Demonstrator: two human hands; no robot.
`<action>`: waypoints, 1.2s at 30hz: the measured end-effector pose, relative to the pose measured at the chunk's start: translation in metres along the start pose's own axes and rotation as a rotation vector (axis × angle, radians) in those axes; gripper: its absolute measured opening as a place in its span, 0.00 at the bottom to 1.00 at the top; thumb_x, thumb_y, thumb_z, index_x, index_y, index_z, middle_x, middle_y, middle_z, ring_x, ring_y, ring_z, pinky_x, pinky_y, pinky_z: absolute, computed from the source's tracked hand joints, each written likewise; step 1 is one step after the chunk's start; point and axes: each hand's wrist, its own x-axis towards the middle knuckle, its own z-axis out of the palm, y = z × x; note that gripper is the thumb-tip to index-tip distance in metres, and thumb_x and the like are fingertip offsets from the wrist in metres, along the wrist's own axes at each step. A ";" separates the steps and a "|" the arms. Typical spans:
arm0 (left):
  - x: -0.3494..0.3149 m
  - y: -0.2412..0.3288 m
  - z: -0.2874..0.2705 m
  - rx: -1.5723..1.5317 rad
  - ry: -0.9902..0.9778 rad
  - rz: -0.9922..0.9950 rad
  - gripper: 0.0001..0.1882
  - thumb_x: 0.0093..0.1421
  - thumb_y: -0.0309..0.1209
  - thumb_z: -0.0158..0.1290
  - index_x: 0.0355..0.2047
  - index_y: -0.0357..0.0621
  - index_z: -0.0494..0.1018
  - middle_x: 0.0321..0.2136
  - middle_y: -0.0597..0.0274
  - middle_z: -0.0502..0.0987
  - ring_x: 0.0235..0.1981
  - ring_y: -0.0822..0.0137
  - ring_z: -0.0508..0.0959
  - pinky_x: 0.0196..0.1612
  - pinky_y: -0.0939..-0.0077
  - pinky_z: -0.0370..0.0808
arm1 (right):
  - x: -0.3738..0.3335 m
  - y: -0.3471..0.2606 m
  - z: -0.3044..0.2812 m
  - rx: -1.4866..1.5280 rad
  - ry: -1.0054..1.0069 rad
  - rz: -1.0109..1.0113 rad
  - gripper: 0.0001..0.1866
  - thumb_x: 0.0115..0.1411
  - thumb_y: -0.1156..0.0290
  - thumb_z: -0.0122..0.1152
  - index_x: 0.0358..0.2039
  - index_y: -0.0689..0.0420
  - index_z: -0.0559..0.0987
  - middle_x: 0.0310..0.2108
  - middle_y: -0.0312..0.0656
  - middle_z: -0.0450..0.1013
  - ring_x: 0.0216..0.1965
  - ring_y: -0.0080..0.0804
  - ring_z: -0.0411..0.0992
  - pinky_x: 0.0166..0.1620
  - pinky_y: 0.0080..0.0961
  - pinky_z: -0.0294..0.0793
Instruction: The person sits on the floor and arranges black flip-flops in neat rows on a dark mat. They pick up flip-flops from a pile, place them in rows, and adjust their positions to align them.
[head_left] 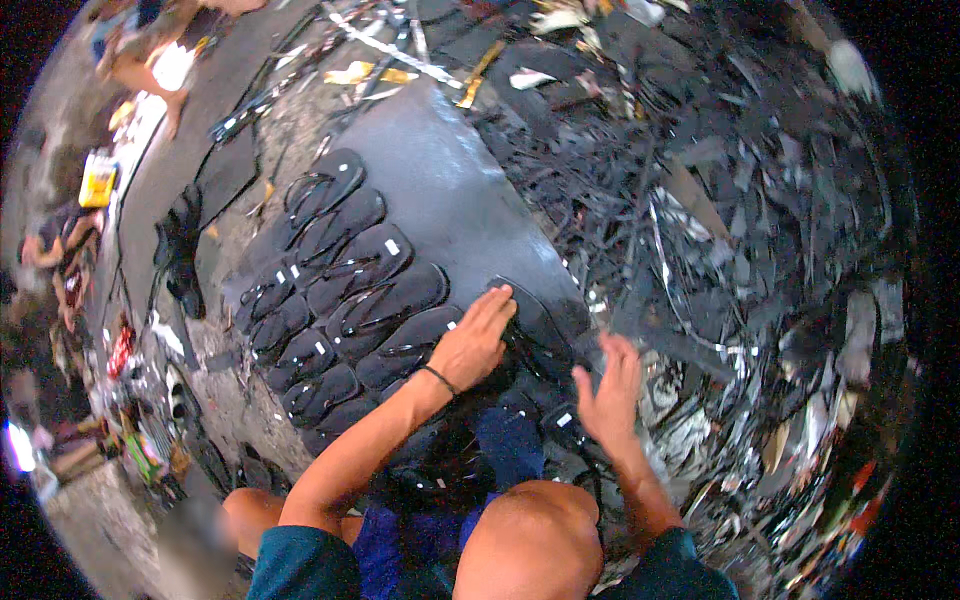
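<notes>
My left hand (474, 342), with a dark band at its wrist, lies palm down with fingers stretched out. Its fingertips touch the edge of a black flip-flop (540, 325) on a smooth dark grey sheet (430, 150). To the right of that flip-flop my right hand (612, 390) is raised, thumb and fingers apart, holding nothing. Several black flip-flops (372, 258) lie in overlapping rows left of my left hand, some with small white tags. Close by my right wrist, another dark piece bears a white tag (563, 420); its shape is partly hidden.
A wide heap of black strips and offcuts (640, 180) spreads over the right side. Mixed scraps (690, 420) lie beside my right arm. My bent knee (530, 540) is at the lower edge. Other people's limbs (150, 80) show at the upper left, near a yellow-and-white container (98, 180).
</notes>
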 end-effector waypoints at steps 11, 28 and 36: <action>-0.030 -0.030 -0.049 0.054 -0.028 -0.056 0.21 0.62 0.29 0.50 0.56 0.43 0.68 0.46 0.53 0.77 0.50 0.51 0.77 0.51 0.57 0.79 | 0.002 0.052 0.045 0.526 -0.417 0.231 0.43 0.52 0.75 0.73 0.65 0.51 0.60 0.48 0.41 0.62 0.44 0.33 0.64 0.46 0.23 0.74; -0.723 0.087 -0.047 0.035 0.518 -1.670 0.25 0.62 0.47 0.56 0.50 0.40 0.75 0.48 0.47 0.78 0.51 0.47 0.77 0.56 0.56 0.73 | 0.040 -0.384 0.087 -0.143 -0.619 -1.524 0.05 0.64 0.76 0.60 0.32 0.61 0.73 0.28 0.45 0.68 0.27 0.41 0.69 0.31 0.34 0.69; -0.637 0.115 0.100 -0.035 0.922 -2.121 0.69 0.42 0.67 0.64 0.74 0.47 0.41 0.73 0.39 0.41 0.74 0.37 0.40 0.69 0.30 0.41 | -0.232 -0.483 0.271 -0.224 -1.356 -1.976 0.19 0.56 0.71 0.66 0.47 0.58 0.74 0.40 0.50 0.71 0.43 0.54 0.72 0.45 0.44 0.74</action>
